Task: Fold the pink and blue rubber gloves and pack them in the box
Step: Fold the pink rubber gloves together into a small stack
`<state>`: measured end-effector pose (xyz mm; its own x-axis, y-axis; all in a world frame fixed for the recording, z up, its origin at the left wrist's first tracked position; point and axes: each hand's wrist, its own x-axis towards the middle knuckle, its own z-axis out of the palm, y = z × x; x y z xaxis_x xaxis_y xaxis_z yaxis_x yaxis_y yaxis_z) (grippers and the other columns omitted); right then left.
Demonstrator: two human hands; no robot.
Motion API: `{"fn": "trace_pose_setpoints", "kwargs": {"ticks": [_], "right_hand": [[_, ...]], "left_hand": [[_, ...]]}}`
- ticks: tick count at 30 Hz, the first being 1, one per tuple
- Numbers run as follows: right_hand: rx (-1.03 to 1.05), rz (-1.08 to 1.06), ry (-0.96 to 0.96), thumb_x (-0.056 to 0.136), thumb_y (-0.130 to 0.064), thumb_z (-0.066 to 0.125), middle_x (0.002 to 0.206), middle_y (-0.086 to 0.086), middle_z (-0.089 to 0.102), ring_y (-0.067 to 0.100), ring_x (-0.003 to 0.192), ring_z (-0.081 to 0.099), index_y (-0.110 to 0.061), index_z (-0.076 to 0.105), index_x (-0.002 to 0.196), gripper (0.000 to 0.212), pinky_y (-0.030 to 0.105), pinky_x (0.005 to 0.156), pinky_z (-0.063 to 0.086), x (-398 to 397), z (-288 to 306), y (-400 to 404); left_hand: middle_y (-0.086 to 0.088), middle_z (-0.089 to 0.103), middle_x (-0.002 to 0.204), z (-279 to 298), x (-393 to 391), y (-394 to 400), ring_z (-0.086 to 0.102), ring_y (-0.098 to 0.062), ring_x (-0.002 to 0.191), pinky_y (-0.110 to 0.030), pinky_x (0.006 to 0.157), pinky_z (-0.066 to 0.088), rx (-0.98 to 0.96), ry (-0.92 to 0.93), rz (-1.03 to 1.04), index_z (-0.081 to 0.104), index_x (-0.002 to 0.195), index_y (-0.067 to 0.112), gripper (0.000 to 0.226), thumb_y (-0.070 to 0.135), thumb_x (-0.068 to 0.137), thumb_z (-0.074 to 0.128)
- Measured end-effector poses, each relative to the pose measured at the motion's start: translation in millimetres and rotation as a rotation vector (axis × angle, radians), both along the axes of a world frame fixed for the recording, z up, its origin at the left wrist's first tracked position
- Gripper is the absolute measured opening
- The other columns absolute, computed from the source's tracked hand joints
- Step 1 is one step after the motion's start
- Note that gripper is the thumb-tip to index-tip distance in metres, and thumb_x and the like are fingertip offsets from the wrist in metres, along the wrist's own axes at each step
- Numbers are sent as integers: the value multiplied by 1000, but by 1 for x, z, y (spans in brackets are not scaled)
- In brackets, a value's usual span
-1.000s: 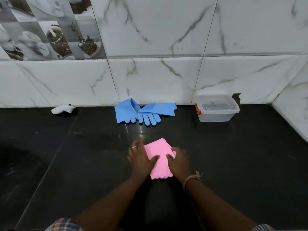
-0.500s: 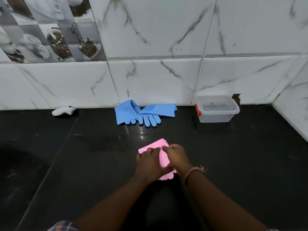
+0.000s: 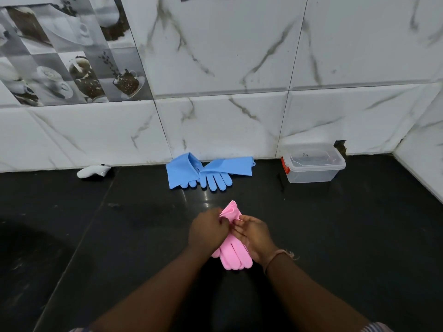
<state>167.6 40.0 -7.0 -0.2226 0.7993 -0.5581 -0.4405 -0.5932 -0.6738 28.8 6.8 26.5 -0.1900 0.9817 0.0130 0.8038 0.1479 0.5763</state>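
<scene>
faint mark on box lid, illegible

Home kitchen. Black polished stone counter runs to a white marble-look tiled wall at 12 o'clock; decorative coffee-cup tiles at 10 o'clock; clear plastic storage box at 1 o'clock against the wall.

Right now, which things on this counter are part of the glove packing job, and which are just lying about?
Part of the job:
pink gloves, held by left hand and right hand
blue gloves
clear box

Just lying about:
white handheld object by the wall
</scene>
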Motion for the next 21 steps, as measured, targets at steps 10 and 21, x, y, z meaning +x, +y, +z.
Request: {"fn": "trace_pose_setpoints", "kwargs": {"ticks": [10,21], "right_hand": [[-347,42,494,73,-91,39,123,27,66,42,114,64,2,67,120,107,55,106,43,-26,11,13],[-344,429,157,95,-43,52,115,23,70,39,103,69,9,69,116,58,53,93,54,15,30,47]], "left_hand": [[13,69,80,14,2,13,63,3,76,-11,63,39,-208,-246,-227,64,70,29,23,34,92,64],[8,66,123,-7,13,13,58,-17,119,-49,110,41,-268,-258,-227,59,111,32,30,52,90,65]]}}
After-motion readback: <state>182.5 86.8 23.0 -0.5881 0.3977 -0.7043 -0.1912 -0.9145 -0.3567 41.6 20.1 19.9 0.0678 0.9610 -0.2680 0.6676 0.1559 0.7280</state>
